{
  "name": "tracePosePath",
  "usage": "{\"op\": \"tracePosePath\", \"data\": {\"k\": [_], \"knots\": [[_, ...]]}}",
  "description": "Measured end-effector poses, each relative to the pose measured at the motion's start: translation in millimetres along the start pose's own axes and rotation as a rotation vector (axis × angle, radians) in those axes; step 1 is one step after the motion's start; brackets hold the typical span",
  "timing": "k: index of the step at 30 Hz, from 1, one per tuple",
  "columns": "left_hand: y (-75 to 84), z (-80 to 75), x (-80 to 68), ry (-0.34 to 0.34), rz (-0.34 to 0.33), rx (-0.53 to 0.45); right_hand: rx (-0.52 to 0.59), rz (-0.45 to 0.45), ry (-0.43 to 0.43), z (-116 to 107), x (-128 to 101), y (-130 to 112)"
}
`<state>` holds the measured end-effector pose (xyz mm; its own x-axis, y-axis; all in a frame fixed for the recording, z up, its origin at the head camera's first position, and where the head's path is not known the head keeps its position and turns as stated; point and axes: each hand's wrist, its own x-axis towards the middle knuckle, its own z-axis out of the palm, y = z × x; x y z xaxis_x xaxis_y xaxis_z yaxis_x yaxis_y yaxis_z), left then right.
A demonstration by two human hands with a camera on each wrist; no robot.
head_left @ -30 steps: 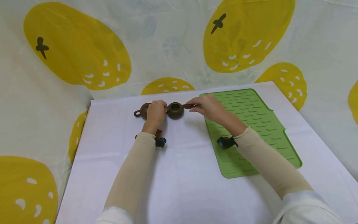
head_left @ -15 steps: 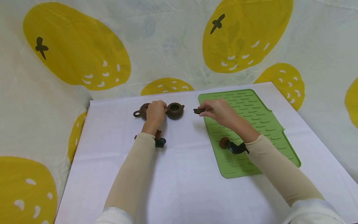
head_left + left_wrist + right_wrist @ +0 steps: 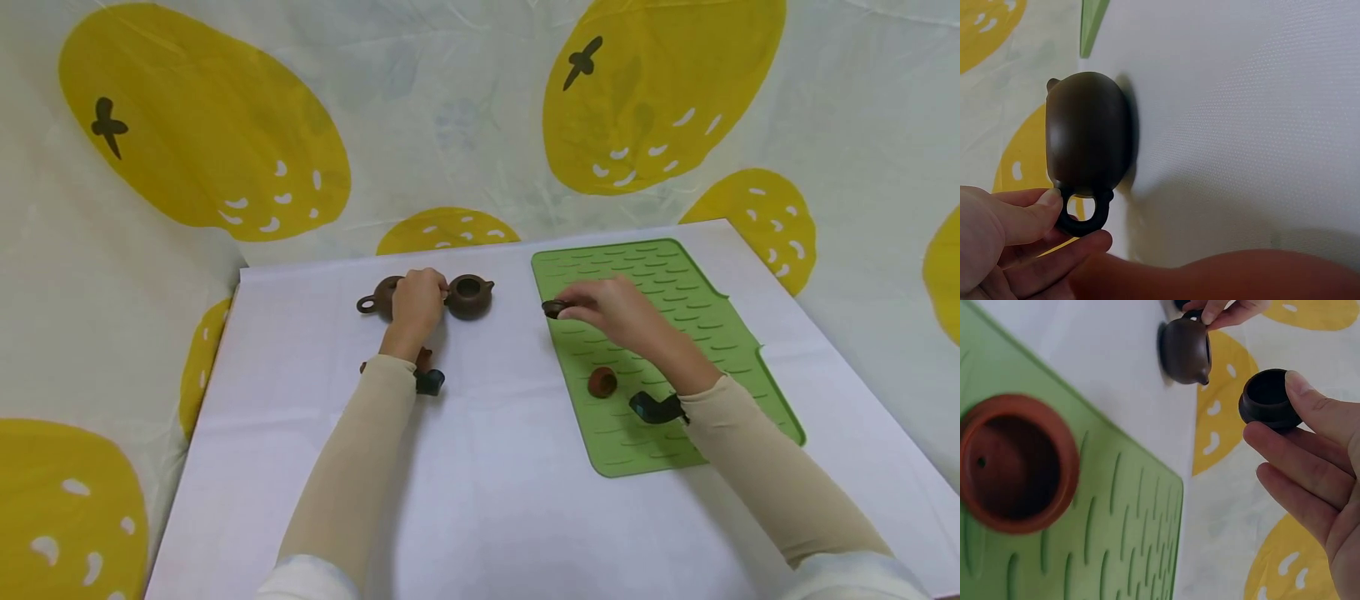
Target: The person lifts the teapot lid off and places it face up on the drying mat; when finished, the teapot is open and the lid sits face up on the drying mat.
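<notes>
Left hand [image 3: 415, 302] pinches ring handle of dark brown teapot [image 3: 468, 296], lidless, upright on white tabletop [image 3: 480, 467]. Right hand [image 3: 611, 310] pinches small dark lid [image 3: 553, 308] just above left edge of green mat [image 3: 675, 333]. Reddish-brown lid [image 3: 602, 382] lies on mat.

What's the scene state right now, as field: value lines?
left hand: pinches the ring handle of the dark teapot
right hand: holds the dark lid, over the green mat's left edge
dark teapot: lidless, on the white tabletop
green mat: bears the reddish lid, hollow side up
second teapot: behind the left hand
</notes>
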<state>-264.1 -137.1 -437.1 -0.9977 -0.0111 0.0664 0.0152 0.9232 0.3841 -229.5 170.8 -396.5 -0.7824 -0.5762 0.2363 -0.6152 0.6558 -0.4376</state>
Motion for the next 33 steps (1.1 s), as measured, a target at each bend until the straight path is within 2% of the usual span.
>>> {"op": "tracePosePath", "data": {"k": [14, 23, 33], "knots": [[-2.9, 0.0, -0.2, -0.011, -0.007, -0.013, -0.052, 0.060, -0.102, 0, -21, 19], [-3.2, -1.3, -0.6, -0.004, -0.005, -0.021, -0.032, 0.173, -0.186, 4, -31, 32], [-0.8, -0.8, -0.1, -0.011, -0.003, -0.013, -0.096, 0.147, -0.208, 15, -36, 45]]}}
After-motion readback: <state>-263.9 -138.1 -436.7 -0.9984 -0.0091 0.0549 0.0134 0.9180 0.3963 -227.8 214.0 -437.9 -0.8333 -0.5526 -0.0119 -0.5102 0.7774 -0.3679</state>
